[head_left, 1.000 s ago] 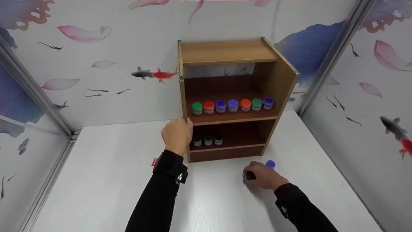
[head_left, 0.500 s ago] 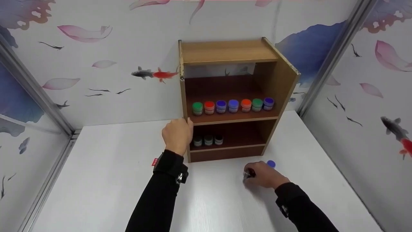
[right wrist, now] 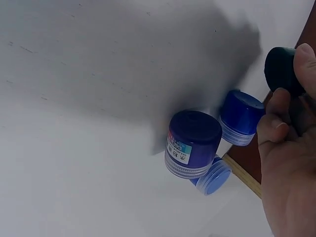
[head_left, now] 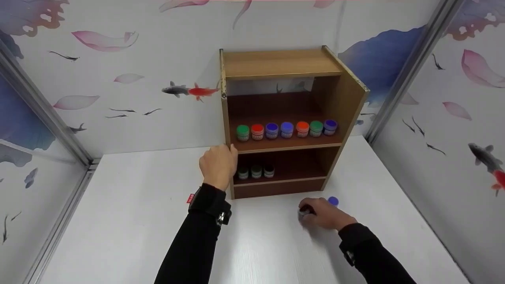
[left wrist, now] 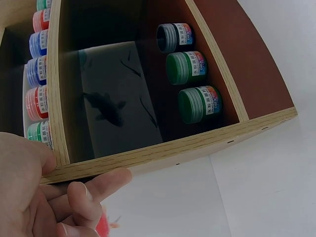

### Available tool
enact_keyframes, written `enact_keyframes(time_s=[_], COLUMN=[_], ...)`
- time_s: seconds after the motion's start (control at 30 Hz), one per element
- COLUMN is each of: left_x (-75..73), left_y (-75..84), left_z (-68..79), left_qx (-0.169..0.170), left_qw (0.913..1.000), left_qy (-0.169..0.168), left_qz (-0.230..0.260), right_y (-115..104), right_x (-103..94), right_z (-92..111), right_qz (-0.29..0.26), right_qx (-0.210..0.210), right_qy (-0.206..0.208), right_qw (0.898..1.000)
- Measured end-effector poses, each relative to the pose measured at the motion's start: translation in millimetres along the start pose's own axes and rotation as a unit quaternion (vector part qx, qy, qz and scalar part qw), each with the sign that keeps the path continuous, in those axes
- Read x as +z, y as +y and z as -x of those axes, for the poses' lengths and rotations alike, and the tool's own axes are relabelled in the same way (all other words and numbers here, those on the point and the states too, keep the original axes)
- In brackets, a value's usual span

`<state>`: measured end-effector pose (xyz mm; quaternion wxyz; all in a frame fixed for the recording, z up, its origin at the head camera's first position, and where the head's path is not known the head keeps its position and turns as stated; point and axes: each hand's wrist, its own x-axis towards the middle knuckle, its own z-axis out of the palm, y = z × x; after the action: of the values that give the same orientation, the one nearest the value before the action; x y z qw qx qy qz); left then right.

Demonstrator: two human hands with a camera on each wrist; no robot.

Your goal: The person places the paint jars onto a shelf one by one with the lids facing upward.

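My left hand (head_left: pixel 217 166) grips the left side panel of a wooden shelf unit (head_left: pixel 281 150); in the left wrist view the thumb and the fingers lie on opposite sides of the panel edge. Above the white table, my right hand (head_left: pixel 325 213) pinches a dark paint jar (right wrist: pixel 281 71) between thumb and fingers; its exact colour is hard to tell. Close by stand a violet-blue jar (right wrist: pixel 193 140), a deep blue jar (right wrist: pixel 242 116) and a lighter blue jar (right wrist: pixel 215 177). From the head, only one blue lid (head_left: pixel 333 201) shows past the right hand.
On the upper shelf stands a row of several green, red and blue paint jars (head_left: pixel 287 130). The lower shelf bears three dark jars (head_left: pixel 256 172) at its left end. Patterned wall panels (head_left: pixel 158 75) enclose the table (head_left: pixel 134 221) at the back and both sides.
The jar in the right hand has turned slightly within the fingers. Otherwise both hands keep nearly the same place, and the jars on the shelves stand as before.
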<state>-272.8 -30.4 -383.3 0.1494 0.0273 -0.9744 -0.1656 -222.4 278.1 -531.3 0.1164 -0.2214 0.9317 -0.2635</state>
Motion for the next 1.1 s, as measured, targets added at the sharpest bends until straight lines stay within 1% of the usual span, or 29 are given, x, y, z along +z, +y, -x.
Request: enact_keyframes(time_s=[0.1, 0.2, 0.27, 0.4, 0.47, 0.57, 0.7, 0.77, 0.87, 0.93, 1.1], left_x=[0.3, 0.1, 0.0, 0.0, 0.1, 0.3, 0.6, 0.7, 0.7, 1.0, 1.4], left_y=[-0.4, -0.4, -0.4, 0.1, 0.2, 0.3, 0.4, 0.4, 0.6, 0.7, 0.3], left_z=[-0.3, -0.4, -0.5, -0.8, -0.9, -0.8, -0.5, -0.5, -0.5, -0.6, -1.3], left_qx=[0.001, 0.001, 0.001, -0.001, -0.003, -0.004, -0.001, 0.000, 0.000, 0.000, -0.004], left_qw=[1.0000, 1.0000, 1.0000, 1.0000, 1.0000, 0.9999, 1.0000, 1.0000, 0.9999, 0.9999, 0.9999], left_qy=[0.002, 0.002, 0.000, -0.005, -0.008, -0.009, -0.001, 0.004, 0.003, 0.001, -0.008], left_qz=[0.000, 0.000, 0.000, -0.003, -0.004, -0.002, -0.005, -0.009, -0.013, -0.013, -0.006], right_y=[-2.0, -3.6, -4.2, -3.0, -2.6, -2.3, -2.0, -2.5, -4.4, -5.7, -6.7], right_x=[-0.2, -0.6, -0.9, -0.1, 0.0, -0.8, -1.8, -2.4, -3.3, -4.3, -6.5], right_z=[-0.9, -1.2, -1.0, -1.2, -1.1, -0.9, -1.0, -1.6, -2.4, -2.6, -2.6], right_qz=[-0.012, -0.018, -0.016, -0.005, -0.001, -0.002, -0.006, -0.012, -0.018, -0.018, -0.012], right_qx=[0.032, 0.039, 0.031, -0.007, -0.017, -0.017, -0.022, -0.015, 0.008, 0.011, -0.029], right_qy=[0.004, 0.008, 0.011, 0.020, 0.023, 0.022, 0.019, 0.015, 0.011, 0.009, 0.012], right_qw=[0.999, 0.999, 0.999, 1.000, 1.000, 1.000, 1.000, 1.000, 1.000, 1.000, 0.999])
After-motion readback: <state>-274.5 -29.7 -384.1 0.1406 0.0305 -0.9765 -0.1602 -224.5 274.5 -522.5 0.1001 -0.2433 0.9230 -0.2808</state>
